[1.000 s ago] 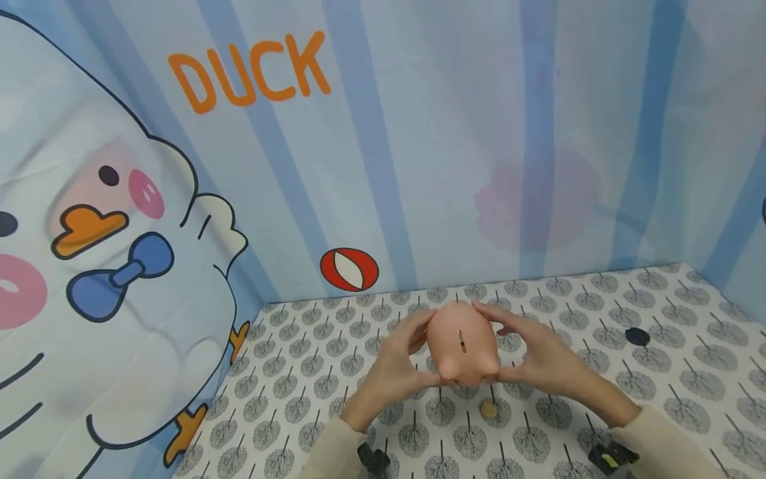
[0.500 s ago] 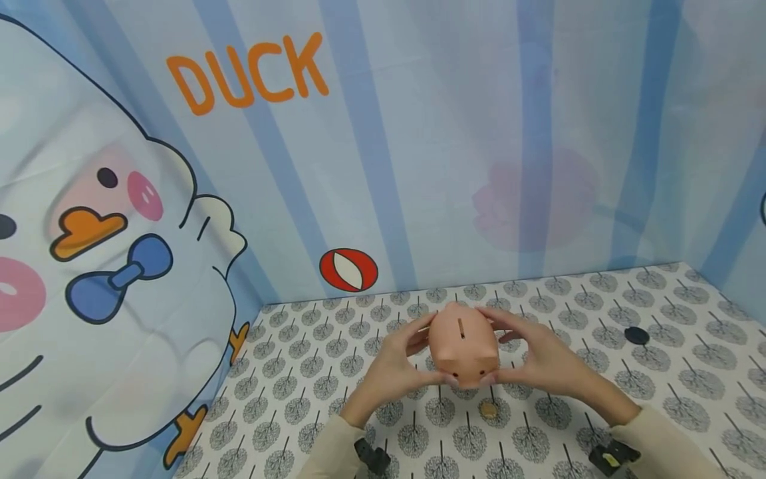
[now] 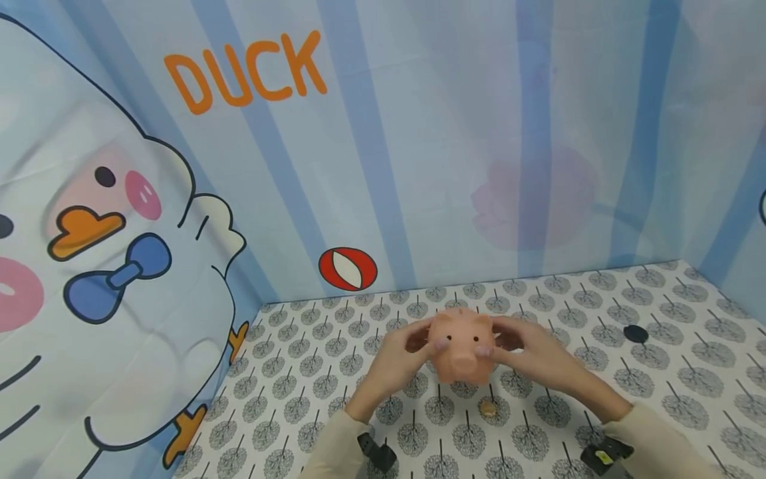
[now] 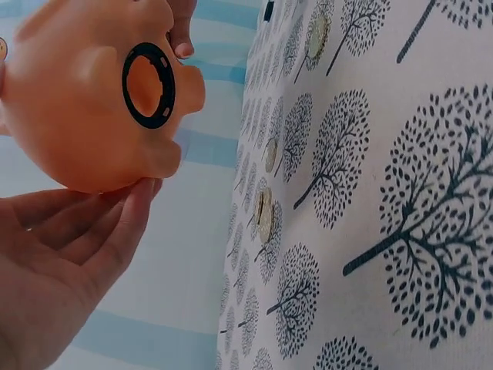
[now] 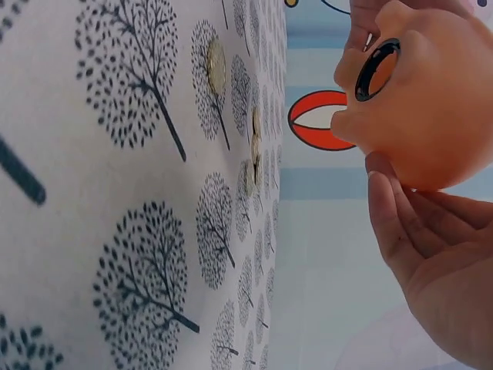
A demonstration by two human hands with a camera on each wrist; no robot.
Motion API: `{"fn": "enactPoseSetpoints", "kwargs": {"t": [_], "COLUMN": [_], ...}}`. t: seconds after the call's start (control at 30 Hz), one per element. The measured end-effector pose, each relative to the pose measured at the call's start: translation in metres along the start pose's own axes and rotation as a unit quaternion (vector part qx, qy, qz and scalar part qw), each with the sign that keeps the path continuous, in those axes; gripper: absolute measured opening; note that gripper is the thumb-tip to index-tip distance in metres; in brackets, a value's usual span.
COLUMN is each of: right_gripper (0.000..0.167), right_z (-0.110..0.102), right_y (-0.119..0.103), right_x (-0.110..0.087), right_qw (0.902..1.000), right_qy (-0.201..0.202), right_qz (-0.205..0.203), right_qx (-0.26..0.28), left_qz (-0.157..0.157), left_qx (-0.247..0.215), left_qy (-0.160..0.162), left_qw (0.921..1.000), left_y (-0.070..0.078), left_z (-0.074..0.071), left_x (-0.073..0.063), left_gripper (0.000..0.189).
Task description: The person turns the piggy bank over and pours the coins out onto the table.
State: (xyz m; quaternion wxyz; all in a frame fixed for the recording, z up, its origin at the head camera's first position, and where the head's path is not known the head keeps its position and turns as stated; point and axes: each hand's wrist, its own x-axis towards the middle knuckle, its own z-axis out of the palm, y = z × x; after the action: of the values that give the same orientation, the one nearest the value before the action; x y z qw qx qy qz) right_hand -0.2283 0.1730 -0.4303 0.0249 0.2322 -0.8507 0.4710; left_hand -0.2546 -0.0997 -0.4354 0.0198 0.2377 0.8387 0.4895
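Note:
An orange piggy bank (image 3: 463, 364) is held above the patterned cloth, its face toward the head camera. My left hand (image 3: 397, 356) grips one side and my right hand (image 3: 538, 349) the other, thumbs near its cheeks. In the left wrist view, the underside shows an uncovered round hole with a black ring (image 4: 152, 120) between the feet. Below it several coins lie on the cloth; one coin (image 3: 488, 408) shows in the head view, another coin (image 5: 216, 67) in the right wrist view. The far sides of the piggy bank are hidden.
A black round disc (image 3: 636, 333), like a plug, lies on the tree-print cloth (image 3: 287, 426) to the right. Behind the table hangs a blue striped curtain (image 3: 431, 166) with a printed duck (image 3: 173, 372) at the left.
The piggy bank has turned in my hands. Its top slot faced the camera before; now its face does, and its feet point down. A coin stays beneath it.

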Motion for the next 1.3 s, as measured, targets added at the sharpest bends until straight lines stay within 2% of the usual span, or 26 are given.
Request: {"fn": "enactPoseSetpoints", "kwargs": {"t": [0.13,0.23,0.37,0.5,0.83,0.93,1.03,1.2,1.3], "right_gripper": [0.05,0.05,0.058,0.06,0.059,0.055,0.052,0.071,0.081], "right_z": [0.0,0.002,0.004,0.005,0.0,-0.001,-0.002,-0.004,-0.004], "right_y": [-0.002,-0.002,-0.002,-0.002,-0.007,-0.005,-0.002,-0.001,0.0], "right_x": [0.003,0.007,0.012,0.013,0.011,0.011,0.008,0.0,-0.002], "right_qw": [0.9997,0.997,0.9892,0.9869,0.9882,0.9899,0.9915,0.9943,0.9966], "right_qy": [-0.012,-0.028,-0.042,-0.044,-0.054,-0.06,-0.067,-0.069,-0.058], "right_qz": [0.023,0.069,0.128,0.139,0.132,0.114,0.087,0.039,0.016], "right_qx": [0.006,0.024,0.057,0.068,0.056,0.059,0.069,0.071,0.056], "left_qz": [-0.017,-0.063,-0.125,-0.142,-0.136,-0.119,-0.089,-0.045,-0.033], "left_qx": [-0.008,-0.049,-0.093,-0.103,-0.089,-0.085,-0.072,-0.013,-0.019], "left_qy": [-0.013,-0.036,-0.049,-0.045,-0.053,-0.066,-0.085,-0.083,-0.076], "left_qw": [0.9997,0.9962,0.9865,0.9835,0.9853,0.987,0.9898,0.9954,0.9964], "left_y": [-0.002,-0.002,-0.001,0.001,0.009,0.007,0.004,0.006,0.008], "left_z": [0.002,0.003,0.006,0.007,0.003,0.001,-0.002,-0.006,-0.008], "left_x": [0.004,0.006,0.008,0.009,0.007,0.006,0.004,-0.001,-0.004], "left_gripper": [0.061,0.069,0.08,0.08,0.081,0.077,0.07,0.063,0.066]}}
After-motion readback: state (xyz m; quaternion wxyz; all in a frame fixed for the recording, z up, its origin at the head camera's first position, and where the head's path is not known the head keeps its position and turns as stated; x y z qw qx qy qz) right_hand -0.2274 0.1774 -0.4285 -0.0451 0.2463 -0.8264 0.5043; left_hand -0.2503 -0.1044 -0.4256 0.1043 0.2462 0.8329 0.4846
